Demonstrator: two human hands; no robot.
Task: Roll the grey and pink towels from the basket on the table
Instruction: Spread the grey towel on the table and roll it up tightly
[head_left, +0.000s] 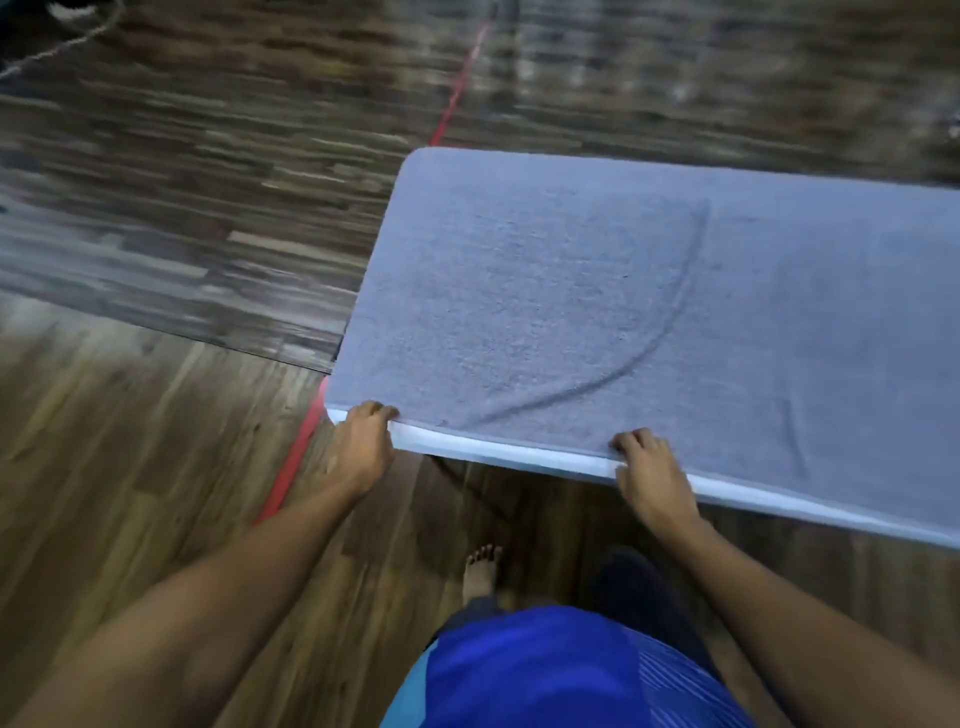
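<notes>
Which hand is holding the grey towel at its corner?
The left hand, at the near corner of the grey towel; the right hand grips mid-edge.

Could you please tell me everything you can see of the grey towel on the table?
The grey towel lies spread flat on the table, covering its top as far as the view shows; its right end runs out of frame. It looks like terry cloth. A long curved crease crosses its middle, with a shorter one to the right. Its near edge follows the table's white rim, where the left hand and the right hand grip it with curled fingers.
</notes>
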